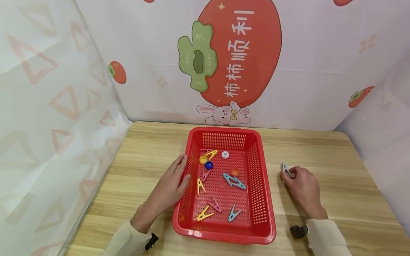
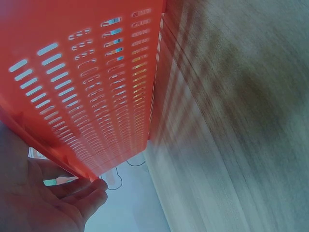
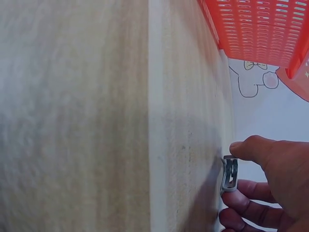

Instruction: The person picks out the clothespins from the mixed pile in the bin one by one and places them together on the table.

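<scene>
A red plastic basket [image 1: 224, 239] with slotted walls stands on the table. My left hand [image 1: 169, 185] holds its left rim, the thumb over the edge; in the left wrist view the fingers [image 2: 89, 195] lie along the rim's outer side. Right of the basket, my right hand [image 1: 304, 186] pinches a grey clothespin [image 1: 285, 169] between thumb and fingers, close to the tabletop. The right wrist view shows this clothespin [image 3: 230, 175] from its end. Inside the basket lie several yellow, pink and blue clothespins, such as a yellow clothespin [image 1: 200, 186] and a blue clothespin [image 1: 234, 213].
Bottle caps also lie in the basket: a yellow cap [image 1: 203, 160], a dark blue cap [image 1: 209, 165], a white cap [image 1: 225, 155] and an orange cap [image 1: 235, 172]. A wooden table [image 1: 144, 153] bears the basket. Printed cloth [image 1: 153, 96] hangs behind the table and at its sides.
</scene>
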### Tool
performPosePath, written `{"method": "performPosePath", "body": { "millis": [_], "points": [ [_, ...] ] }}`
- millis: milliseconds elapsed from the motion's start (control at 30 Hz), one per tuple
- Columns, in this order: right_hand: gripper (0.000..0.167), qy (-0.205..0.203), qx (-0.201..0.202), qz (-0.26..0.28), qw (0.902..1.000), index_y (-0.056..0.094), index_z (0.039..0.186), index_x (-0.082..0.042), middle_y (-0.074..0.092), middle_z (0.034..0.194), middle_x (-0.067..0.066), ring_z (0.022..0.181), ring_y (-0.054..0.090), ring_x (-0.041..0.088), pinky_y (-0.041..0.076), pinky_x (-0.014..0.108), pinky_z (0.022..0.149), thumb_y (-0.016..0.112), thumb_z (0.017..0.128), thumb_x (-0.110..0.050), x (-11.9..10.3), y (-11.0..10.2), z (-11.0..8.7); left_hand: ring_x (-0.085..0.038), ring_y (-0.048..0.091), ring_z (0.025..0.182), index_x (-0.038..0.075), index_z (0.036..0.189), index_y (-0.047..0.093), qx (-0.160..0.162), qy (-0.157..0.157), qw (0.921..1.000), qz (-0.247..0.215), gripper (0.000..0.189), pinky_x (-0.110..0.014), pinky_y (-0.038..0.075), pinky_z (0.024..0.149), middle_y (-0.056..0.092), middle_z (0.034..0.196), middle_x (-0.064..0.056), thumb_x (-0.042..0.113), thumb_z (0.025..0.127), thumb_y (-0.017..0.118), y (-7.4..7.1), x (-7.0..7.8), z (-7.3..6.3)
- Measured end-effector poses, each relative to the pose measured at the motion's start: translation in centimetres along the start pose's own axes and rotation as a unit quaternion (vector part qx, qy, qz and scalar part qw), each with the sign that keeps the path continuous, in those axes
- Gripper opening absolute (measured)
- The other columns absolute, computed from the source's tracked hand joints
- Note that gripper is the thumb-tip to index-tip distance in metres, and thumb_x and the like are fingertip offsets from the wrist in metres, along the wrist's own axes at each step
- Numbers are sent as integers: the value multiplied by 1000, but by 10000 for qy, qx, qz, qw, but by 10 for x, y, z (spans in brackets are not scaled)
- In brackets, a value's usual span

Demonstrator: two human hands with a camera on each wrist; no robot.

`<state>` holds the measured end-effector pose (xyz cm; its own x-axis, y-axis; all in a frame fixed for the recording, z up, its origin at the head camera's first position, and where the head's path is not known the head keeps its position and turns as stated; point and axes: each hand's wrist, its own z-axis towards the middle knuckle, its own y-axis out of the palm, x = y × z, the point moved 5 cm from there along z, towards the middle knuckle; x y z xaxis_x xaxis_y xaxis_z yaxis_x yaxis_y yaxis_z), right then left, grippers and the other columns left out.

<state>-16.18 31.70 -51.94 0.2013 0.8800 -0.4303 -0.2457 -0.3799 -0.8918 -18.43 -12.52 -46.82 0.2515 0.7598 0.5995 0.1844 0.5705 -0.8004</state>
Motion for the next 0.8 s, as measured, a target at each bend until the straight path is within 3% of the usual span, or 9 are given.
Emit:
{"method": "performPosePath", "body": {
  "millis": [600, 800],
  "points": [
    [52, 169, 53, 15, 9998, 72, 108, 10, 68, 89, 22, 75, 57, 30, 40, 34, 62, 79, 98, -41, 3, -1, -1, -39, 37, 162, 16, 175, 25, 47, 45, 10000, 23, 77, -64, 51, 117, 25, 182, -9, 26, 110, 63, 1, 1, -1],
    [51, 56, 248, 228, 9994, 72, 115, 6, 69, 96, 23, 83, 61, 35, 46, 42, 69, 76, 100, -42, -5, -9, -2, -39, 37, 162, 15, 175, 25, 65, 52, 10000, 9, 78, -63, 52, 115, 25, 181, -9, 26, 108, 65, 1, 0, -1]
  ]
}}
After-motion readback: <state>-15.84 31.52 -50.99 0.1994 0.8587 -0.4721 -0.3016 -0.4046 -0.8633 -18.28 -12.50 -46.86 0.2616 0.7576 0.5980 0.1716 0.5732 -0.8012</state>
